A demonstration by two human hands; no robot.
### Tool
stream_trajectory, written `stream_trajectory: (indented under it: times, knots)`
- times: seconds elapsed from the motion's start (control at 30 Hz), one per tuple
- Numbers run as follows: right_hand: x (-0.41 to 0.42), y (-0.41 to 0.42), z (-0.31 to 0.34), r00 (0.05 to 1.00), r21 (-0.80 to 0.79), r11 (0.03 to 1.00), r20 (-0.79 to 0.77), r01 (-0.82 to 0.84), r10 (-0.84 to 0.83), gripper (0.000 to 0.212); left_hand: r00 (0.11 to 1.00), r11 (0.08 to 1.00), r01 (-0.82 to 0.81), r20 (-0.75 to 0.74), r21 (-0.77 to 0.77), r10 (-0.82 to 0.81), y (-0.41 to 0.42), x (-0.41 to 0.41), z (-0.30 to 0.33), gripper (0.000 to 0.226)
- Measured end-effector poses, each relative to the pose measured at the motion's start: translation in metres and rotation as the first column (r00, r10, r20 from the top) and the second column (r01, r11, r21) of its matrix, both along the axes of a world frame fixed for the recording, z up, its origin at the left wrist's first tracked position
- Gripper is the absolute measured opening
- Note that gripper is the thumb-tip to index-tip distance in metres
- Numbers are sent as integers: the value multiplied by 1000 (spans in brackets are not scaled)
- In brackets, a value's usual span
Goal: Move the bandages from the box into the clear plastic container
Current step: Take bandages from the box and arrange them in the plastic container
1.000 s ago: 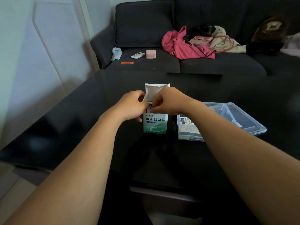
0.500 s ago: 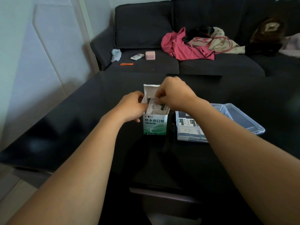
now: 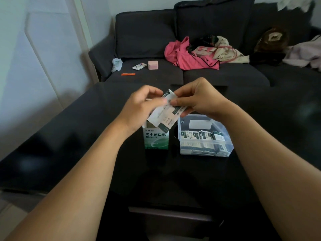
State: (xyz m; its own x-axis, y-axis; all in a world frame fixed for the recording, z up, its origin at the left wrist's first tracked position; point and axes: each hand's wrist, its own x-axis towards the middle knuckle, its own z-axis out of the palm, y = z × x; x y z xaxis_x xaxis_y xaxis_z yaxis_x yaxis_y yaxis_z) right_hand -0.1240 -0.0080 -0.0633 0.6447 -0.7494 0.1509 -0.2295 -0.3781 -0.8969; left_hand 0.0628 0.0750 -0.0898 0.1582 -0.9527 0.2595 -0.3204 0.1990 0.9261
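Note:
A green and white bandage box (image 3: 156, 139) stands upright and open on the black table (image 3: 69, 136). Just above it, a small stack of wrapped bandages (image 3: 165, 115) hangs tilted, its lower end still over the box mouth. My right hand (image 3: 196, 100) pinches the stack's upper end. My left hand (image 3: 140, 105) also holds the stack from the left with thumb and fingers. To the right of the box sits the clear plastic container (image 3: 229, 143), open, with several wrapped bandages (image 3: 201, 138) lying inside.
The container's lid lies behind it, mostly hidden by my right forearm. A dark sofa (image 3: 191, 73) stands beyond the table with pink clothing (image 3: 185, 54), a pink case (image 3: 153, 64), a small packet (image 3: 139, 66) and other items on it.
My right hand has lifted a stack of bandages up out of the box. My left hand left the box's side and took hold of the stack. The camera view has shifted closer.

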Motion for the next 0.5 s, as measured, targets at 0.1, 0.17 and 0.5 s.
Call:
stream_trajectory:
  times: [0.1,0.17,0.5]
  knots:
    - [0,1,-4,999,30,1000,36,-9,8,16,995,962,98,-33,254,-93,1,-12,-7,13]
    - [1,0,-7,999,36,999,37,22,-24,15,992,946,123,-77,300,-105,2,-17,-8,16]
    - [-4,-8,-11,961,81,958,-39,277,-274,11,949,984,-15,313,175,-41,-2,-24,-16,14]
